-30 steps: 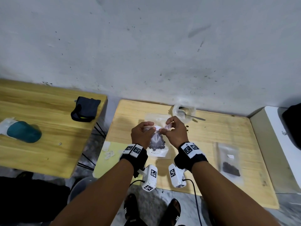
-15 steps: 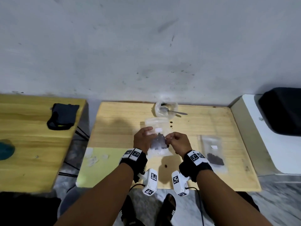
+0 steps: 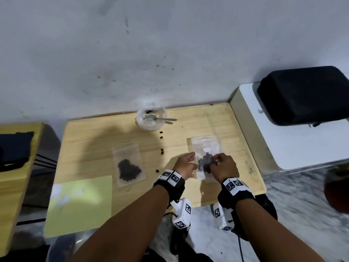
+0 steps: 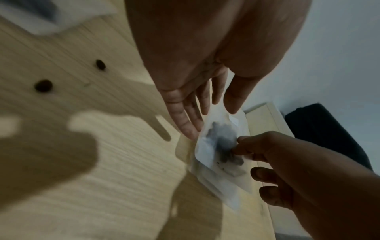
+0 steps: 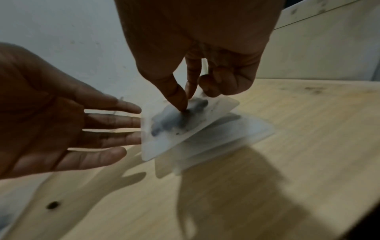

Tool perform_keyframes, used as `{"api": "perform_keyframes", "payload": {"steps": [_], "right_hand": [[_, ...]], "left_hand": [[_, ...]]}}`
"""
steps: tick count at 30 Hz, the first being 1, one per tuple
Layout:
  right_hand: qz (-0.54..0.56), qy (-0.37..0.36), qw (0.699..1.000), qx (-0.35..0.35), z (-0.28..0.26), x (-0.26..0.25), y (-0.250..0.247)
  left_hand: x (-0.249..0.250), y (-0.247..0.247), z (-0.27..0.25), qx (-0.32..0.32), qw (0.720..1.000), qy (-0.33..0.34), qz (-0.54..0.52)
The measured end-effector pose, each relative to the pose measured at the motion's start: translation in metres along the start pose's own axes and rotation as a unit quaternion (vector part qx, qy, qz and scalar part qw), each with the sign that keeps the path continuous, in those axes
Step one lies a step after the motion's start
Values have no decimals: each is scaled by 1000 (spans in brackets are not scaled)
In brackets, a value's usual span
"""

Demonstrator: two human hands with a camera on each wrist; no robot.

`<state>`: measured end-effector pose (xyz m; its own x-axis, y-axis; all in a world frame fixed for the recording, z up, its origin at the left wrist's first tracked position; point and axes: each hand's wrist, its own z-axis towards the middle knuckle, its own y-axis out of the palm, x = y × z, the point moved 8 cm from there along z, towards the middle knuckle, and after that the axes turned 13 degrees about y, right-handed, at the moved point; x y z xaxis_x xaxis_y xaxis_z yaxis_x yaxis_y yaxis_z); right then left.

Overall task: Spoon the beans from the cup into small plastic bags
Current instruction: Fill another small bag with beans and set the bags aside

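A small clear bag of dark beans (image 3: 206,163) (image 4: 222,142) (image 5: 174,126) is tilted just above the wooden table (image 3: 98,140). My right hand (image 3: 217,159) (image 5: 185,97) pinches it from above between thumb and fingers. My left hand (image 3: 188,159) (image 4: 185,116) (image 5: 82,126) is flat beside it, straight fingertips at its left edge. Another bag (image 3: 204,146) (image 5: 236,133) lies under it. A third bag with beans (image 3: 129,167) lies to the left. The clear cup (image 3: 151,119) at the back holds the spoon (image 3: 166,119).
Loose beans (image 3: 161,138) (image 4: 43,85) (image 5: 53,205) lie scattered between the cup and my hands. A yellow-green sheet (image 3: 79,203) covers the front left corner. A black case (image 3: 302,93) sits on a white surface to the right. The wall runs behind the table.
Both hands moved right with the bean bag, over the bag lying at the right. My left hand has let go of it and flattened; the right still pinches it.
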<state>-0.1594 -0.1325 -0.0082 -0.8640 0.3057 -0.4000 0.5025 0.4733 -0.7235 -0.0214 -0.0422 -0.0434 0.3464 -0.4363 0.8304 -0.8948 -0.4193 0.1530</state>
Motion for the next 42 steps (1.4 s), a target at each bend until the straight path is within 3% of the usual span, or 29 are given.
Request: {"api": "perform_keyframes", "payload": {"steps": [8,14,20,24,27,32,36,42], "right_hand": [[-55,14,998,-2,18,22,-2],[31,-106,992,66,-2,-23,1],[46,-207,973,-92,-46,-95,81],[-48,-215,951,-214,-75,-125,150],[-93,-200,944,-244,-88,-137,190],[-106,-174,949,-240,-93,-147,228],[-87,-152,959,-223,-89,-151,239],[-18,-74,972,-222,-81,-146,242]], "left_hand": [[-9,22,8,-6,998,-8,64],[2,-22,0,72,996,43,15],[13,-131,-36,236,967,91,-24],[6,-208,-69,339,935,99,-16],[-5,-257,-88,396,913,93,13],[-16,-293,-93,398,914,52,57],[-19,-289,-82,341,937,11,72],[-22,-290,-73,313,948,24,47]]}}
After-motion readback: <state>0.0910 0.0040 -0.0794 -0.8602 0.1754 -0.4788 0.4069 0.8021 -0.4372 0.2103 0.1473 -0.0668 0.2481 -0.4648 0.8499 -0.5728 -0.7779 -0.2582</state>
